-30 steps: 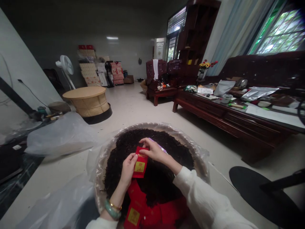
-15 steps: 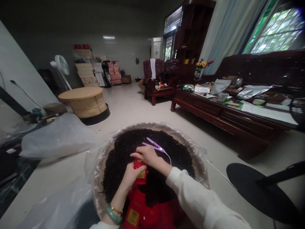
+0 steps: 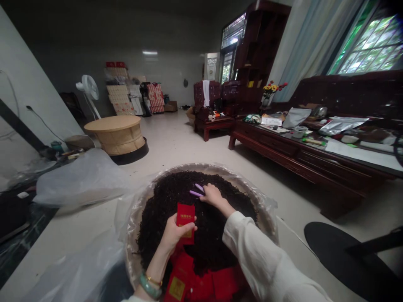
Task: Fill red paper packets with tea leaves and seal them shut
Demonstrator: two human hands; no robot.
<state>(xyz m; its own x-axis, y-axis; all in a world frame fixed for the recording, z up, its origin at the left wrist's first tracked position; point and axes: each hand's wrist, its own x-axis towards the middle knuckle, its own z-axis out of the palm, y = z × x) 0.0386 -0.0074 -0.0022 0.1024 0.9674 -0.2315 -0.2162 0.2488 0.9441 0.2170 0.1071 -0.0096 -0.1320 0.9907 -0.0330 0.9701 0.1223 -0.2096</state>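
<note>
My left hand (image 3: 173,233) grips a red packet (image 3: 185,212) with gold print, upright, thumb across its front. Beyond it, my right hand (image 3: 214,196) is closed round the hinge end of a purple mini hair straightener (image 3: 197,193). The straightener's two slim arms point left and stand apart. Both hands are above a wide round basket (image 3: 130,251) lined with clear plastic. Dark, twisted dry leaves (image 3: 170,188), like loose tea, fill it. More red packets (image 3: 181,274) lie on the leaves at the near side, partly hidden by my right sleeve.
Clear plastic sheeting (image 3: 78,178) spreads on the floor at left. A round wooden-topped drum (image 3: 115,138) and a white fan (image 3: 90,88) stand behind it. On the right are a long dark wooden table (image 3: 283,147) covered with items and a black round base (image 3: 333,247).
My right hand has left the packet's top and moved up and right onto the straightener. The packet, still in my left hand, now shows its whole front. The view has shifted slightly.
</note>
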